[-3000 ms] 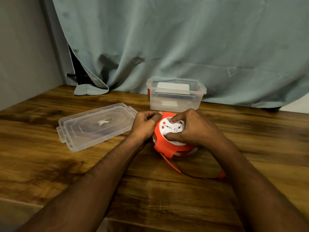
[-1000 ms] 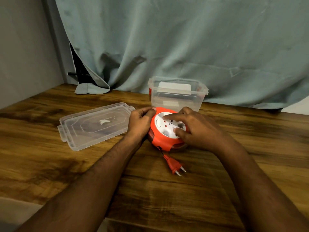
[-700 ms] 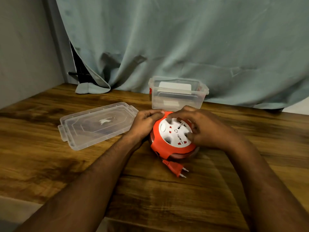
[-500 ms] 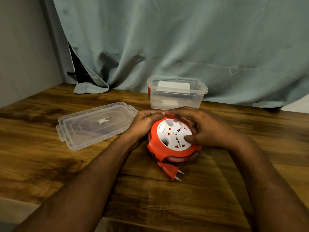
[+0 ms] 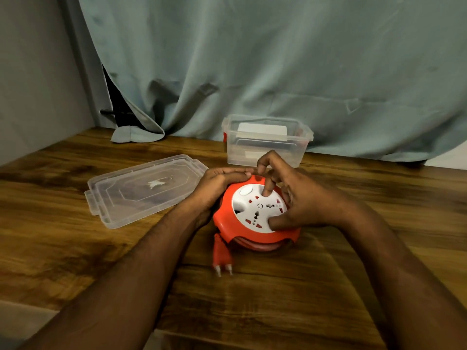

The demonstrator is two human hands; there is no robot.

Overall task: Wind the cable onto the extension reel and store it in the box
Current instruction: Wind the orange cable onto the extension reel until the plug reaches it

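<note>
Reel: the round orange plastic extension reel with a white socket face (image 5: pixel 256 218) sits on the wooden surface (image 5: pixel 75 248), centre of view.
Left hand: the left hand (image 5: pixel 219 184) grips the reel's rim at 10 o'clock, steadying it.
Right hand: the right hand (image 5: pixel 300 198) has fingertips curled onto the white face, turning it.
Cable change: three seconds ago a length of cable trailed toward 4 o'clock; now only the orange two-pin plug (image 5: pixel 222 256) hangs out at 7 o'clock.
Meaning: winding looks nearly finished.
Box: the clear plastic box (image 5: pixel 267 142) stands open at 12 o'clock, its clear lid (image 5: pixel 144 188) at 9 o'clock; storing remains.
</note>
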